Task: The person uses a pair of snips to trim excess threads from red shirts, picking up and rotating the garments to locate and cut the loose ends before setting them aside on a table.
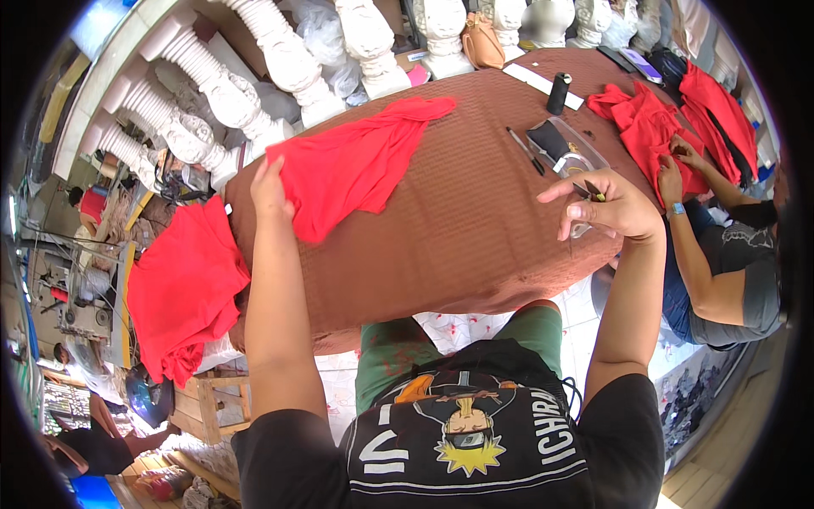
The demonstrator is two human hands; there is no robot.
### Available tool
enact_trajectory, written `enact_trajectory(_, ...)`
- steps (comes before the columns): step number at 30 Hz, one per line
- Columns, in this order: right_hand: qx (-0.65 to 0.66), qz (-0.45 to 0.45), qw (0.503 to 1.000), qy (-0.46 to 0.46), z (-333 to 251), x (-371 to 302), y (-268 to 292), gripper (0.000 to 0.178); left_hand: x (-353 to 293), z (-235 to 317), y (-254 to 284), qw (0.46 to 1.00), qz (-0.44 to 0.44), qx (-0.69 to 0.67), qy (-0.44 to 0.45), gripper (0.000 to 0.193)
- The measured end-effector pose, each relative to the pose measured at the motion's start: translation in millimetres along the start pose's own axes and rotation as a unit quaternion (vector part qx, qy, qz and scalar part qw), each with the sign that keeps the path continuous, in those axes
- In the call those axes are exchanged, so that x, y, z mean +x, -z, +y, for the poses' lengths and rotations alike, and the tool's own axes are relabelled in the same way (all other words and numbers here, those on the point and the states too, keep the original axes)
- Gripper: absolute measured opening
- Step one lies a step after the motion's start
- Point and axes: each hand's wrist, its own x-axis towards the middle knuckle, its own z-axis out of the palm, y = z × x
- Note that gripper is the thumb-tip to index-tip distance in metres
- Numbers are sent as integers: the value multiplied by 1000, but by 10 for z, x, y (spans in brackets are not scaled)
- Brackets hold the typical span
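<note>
A red garment (pixel 360 161) lies spread and creased on the brown-covered table (pixel 424 246) in front of me. My left hand (pixel 271 191) is at its left edge, the fingers closed on the cloth. Over the table's right part, my right hand (pixel 615 208) is raised, with a small pair of thread snips (pixel 591 192) held in it, dark blades showing between the fingers. The index finger of that hand points left. Just beyond it are a black pen (pixel 526 151) and a clear plastic tray (pixel 593 153) with a dark pouch.
More red garments (pixel 188 288) hang over the table's left end. At the right, another person's hands (pixel 674 174) handle a red garment (pixel 644 123). A black cylinder (pixel 559 93) and a tan bag (pixel 483 41) stand toward the back, near white balusters (pixel 292 55).
</note>
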Motion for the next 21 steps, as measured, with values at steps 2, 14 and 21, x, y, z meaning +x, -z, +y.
enact_trajectory(2, 33, 33, 999, -21, 45, -66, 43, 31, -632, 177, -770, 988, -67, 95, -99, 40)
enact_trajectory(14, 78, 67, 991, -84, 757, -184, -130, 23, -2446, -1081, -592, 685, -532, 426, -258, 19)
enact_trajectory(21, -154, 121, 980, -34, 1144, 269, -562, 33, -1829, -1005, -522, 943, -170, 260, -118, 30)
